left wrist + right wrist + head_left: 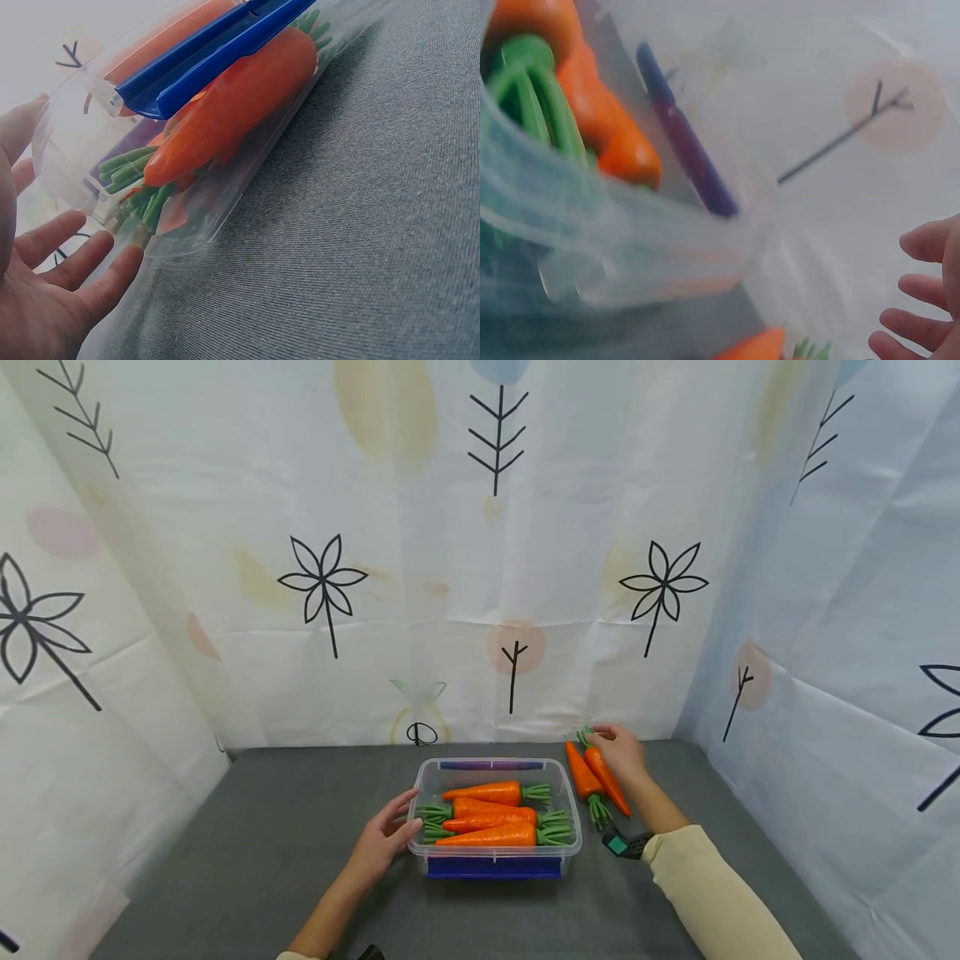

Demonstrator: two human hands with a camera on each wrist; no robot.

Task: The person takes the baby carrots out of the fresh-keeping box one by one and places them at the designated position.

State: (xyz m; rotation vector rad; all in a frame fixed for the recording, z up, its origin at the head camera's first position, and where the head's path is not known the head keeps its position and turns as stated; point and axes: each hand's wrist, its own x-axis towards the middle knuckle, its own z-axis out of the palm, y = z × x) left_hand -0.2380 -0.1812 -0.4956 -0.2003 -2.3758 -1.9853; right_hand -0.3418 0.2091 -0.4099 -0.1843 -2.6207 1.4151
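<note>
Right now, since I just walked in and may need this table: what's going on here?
A person's left hand touches a clear box holding several orange carrots. Their right hand is at the green top of one of two more carrots, which lie on the gray table beside the box.

Free tabletop [487, 918] before box [450, 852], 2 carrots [582, 774] obstructing its right

Cream sleeve [716, 889], black wrist device [637, 846], teal square [617, 846]

From head height, one view faces forward and down across the worktop [300, 843]'s far edge. Both wrist views, much nearer, share the box [495, 852].
</note>
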